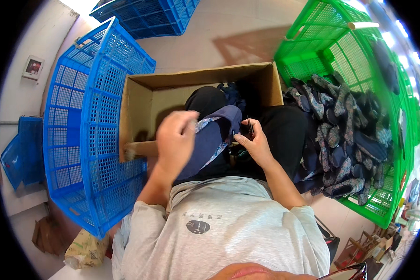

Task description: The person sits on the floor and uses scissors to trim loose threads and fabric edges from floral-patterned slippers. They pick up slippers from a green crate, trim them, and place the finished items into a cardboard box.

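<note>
A navy cloth piece [209,142] with a flowered lining or trim lies across my lap, over my dark trousers. My left hand [175,140] is at its left edge, fingers curled and smeared by motion, so its hold is unclear. At the cloth's right edge, my right hand [256,145] is closed around a slim dark tool [250,126] that looks like thread snips. Thumb and fingertips of that hand meet close to the cloth. Beyond my knees an open cardboard box [172,79] holds some dark cloth [232,91], partly hidden by my leg.
On the right, a green plastic crate [371,207] holds a heap of navy and flowered cloth pieces [333,135]. A tall blue crate [95,130] stands close on the left, and another blue crate [149,21] sits farther back. A yellowish bag [86,249] lies at lower left.
</note>
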`<action>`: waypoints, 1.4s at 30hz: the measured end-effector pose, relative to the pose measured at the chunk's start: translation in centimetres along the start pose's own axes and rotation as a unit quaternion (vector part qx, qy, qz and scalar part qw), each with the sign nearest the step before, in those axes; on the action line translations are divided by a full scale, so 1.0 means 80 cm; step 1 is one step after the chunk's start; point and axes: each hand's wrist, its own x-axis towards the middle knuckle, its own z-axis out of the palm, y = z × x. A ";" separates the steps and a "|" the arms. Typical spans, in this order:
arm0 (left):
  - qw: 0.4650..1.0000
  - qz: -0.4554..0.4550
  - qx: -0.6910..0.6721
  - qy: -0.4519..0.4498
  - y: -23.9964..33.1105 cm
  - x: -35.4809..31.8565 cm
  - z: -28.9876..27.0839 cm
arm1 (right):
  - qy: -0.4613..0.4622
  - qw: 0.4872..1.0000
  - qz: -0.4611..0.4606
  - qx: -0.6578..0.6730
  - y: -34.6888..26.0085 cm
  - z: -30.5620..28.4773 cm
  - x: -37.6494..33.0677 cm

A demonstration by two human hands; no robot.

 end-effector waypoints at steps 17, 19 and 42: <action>0.792 -0.411 -0.339 -0.299 -0.064 -0.017 -0.029 | -0.012 0.976 0.080 0.204 0.014 0.015 0.003; 0.793 -0.401 -0.349 -0.298 -0.078 -0.025 -0.023 | -0.029 0.971 0.096 0.218 0.012 0.015 0.000; 0.679 -0.380 -0.582 0.236 -0.041 0.007 0.009 | -0.169 0.957 -0.087 0.218 -0.030 0.041 -0.007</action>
